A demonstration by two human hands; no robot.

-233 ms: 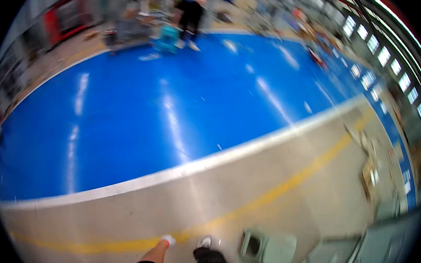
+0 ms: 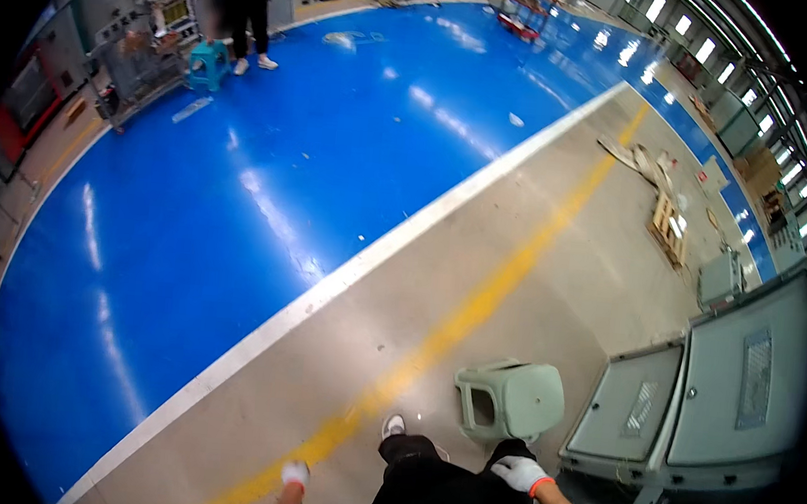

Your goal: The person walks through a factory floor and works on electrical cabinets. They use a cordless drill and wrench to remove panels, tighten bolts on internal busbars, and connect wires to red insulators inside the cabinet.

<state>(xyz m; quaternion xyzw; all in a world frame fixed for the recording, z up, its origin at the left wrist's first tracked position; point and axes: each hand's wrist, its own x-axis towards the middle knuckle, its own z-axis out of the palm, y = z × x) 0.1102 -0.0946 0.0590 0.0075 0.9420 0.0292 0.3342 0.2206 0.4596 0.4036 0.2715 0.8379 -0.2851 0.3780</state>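
Observation:
My right hand (image 2: pixel 519 471), in a white glove with an orange cuff, rests on my black trouser leg (image 2: pixel 441 497) at the bottom of the view, fingers slightly apart and holding nothing. My left hand (image 2: pixel 296 474), also in a white glove, hangs at the lower edge over the yellow floor line (image 2: pixel 475 305); its fingers are too small to read. A pale green plastic stool (image 2: pixel 510 400) lies tipped on its side just beyond my right hand, not touched. My white shoe (image 2: pixel 393 427) shows beside it.
Grey-green metal cabinets (image 2: pixel 724 391) lie close on my right. A wooden pallet (image 2: pixel 668 225) and scrap boards lie further back on the right. A white stripe (image 2: pixel 365 258) borders the glossy blue floor (image 2: pixel 238 192). Another person (image 2: pixel 238 12) bends by a teal stool (image 2: pixel 208 64) and racks far left.
The view has swung and dropped a little: the green stool and cabinets now sit larger at lower right, and my gloved right hand has come into view on my leg.

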